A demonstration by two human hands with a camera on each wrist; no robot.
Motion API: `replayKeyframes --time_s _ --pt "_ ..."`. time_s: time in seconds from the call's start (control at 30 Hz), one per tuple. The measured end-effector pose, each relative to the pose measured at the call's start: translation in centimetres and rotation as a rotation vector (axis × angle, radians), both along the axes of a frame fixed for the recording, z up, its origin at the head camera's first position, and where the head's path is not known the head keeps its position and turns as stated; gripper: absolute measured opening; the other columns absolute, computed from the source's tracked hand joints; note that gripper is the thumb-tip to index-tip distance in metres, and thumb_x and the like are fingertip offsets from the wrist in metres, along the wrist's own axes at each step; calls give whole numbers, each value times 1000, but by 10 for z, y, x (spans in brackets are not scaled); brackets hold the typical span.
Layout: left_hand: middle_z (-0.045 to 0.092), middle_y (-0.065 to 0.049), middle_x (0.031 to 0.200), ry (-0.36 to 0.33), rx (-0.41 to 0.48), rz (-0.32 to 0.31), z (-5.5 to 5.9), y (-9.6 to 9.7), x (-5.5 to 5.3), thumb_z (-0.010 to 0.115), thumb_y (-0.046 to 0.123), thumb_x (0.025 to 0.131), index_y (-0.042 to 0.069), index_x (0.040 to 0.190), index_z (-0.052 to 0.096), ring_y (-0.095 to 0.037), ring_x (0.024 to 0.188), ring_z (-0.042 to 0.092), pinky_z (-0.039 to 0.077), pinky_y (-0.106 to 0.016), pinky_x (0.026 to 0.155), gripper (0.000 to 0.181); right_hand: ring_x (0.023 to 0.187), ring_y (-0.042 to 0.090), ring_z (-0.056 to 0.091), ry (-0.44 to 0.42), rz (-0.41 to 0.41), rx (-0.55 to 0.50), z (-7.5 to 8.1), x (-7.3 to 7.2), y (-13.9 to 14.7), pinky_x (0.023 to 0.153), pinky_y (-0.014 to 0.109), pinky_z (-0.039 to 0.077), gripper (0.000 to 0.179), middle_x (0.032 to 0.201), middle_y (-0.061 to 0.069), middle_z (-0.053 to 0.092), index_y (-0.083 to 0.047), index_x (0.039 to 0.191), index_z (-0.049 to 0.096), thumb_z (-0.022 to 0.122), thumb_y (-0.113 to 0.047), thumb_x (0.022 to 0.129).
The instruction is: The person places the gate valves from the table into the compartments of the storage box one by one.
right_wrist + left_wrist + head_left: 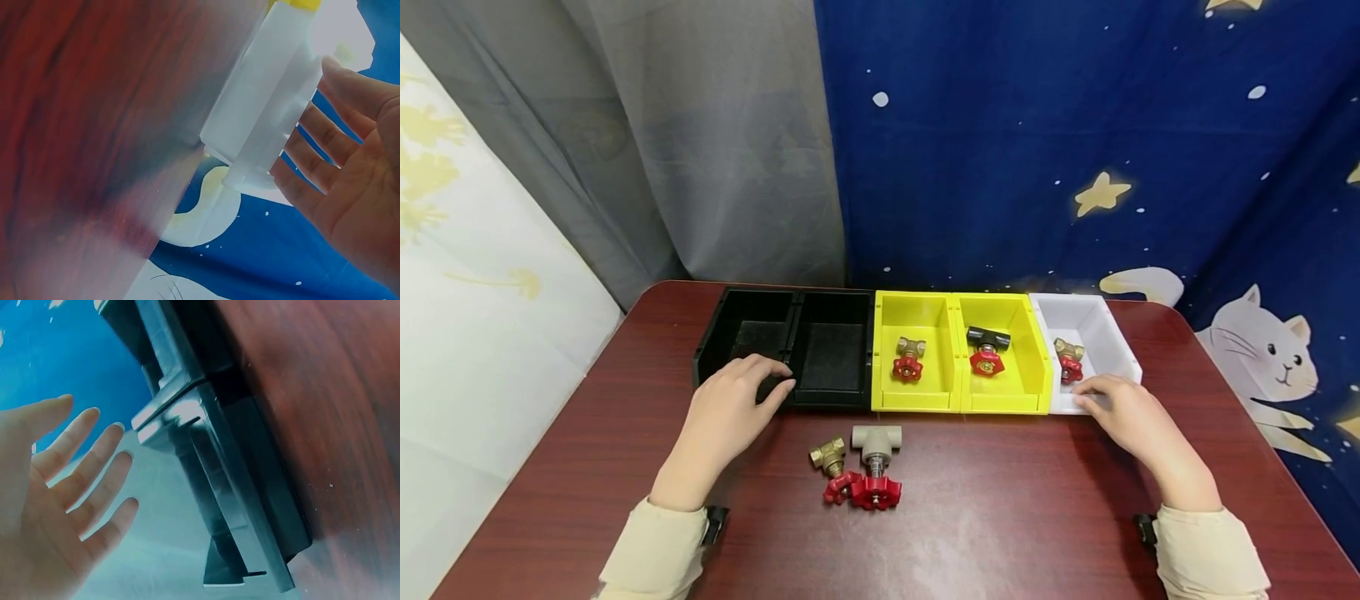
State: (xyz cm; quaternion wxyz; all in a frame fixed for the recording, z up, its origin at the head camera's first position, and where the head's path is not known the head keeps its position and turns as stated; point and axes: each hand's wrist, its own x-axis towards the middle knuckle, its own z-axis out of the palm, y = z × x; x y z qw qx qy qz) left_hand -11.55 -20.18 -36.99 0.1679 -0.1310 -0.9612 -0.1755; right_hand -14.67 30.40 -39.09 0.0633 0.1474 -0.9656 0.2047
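Observation:
My left hand (730,412) hovers at the front of the black bins (832,398), its fingers spread and relaxed with nothing in them. In the left wrist view that hand (69,494) stands beside a black bin (231,481). At the white bin (1120,337), my right hand (1131,417) has its fingertips over the front wall, close to a brass valve (1068,350) with a red handwheel. The right wrist view shows the right hand's (344,156) fingers loosely extended, thumb near the white wall (269,94), nothing held.
One yellow bin (917,403) holds a brass valve (910,358); the other yellow bin (1003,403) holds a black-bodied valve (987,348). In front, on the reddish-brown table (1000,517), lie a small brass valve (829,458) and a beige-bodied valve (877,467), both with red handwheels. Curtains hang behind.

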Motion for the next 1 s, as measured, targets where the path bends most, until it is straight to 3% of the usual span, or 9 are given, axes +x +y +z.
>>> replayKeyframes --time_s 0.23,0.4,0.7,1.0 --pt "69 2 100 32 -76 -89 -8 10 7 75 30 90 18 100 72 -23 92 65 55 -44 79 16 94 37 62 -25 -23 6 0 0 -1 87 58 47 9 98 14 70 -6 96 74 74 -10 88" --pt "68 3 98 55 -122 -142 -8 17 14 77 36 87 18 99 73 -20 89 65 55 -42 79 22 95 37 62 -42 -35 8 0 1 -2 87 59 47 10 99 16 70 -5 97 73 74 -12 89" --pt "66 4 106 -73 -196 -213 -10 28 27 74 52 84 20 109 70 -19 96 64 54 -43 87 41 93 37 62 -34 -30 15 0 1 -3 87 58 48 9 98 16 69 -5 96 72 74 -11 88" --pt "64 4 113 -142 -225 -271 -19 35 36 71 65 80 16 118 67 -18 103 63 53 -42 88 62 91 36 62 -20 -29 21 -1 1 -3 86 58 49 9 96 15 69 -5 95 72 74 -10 88"
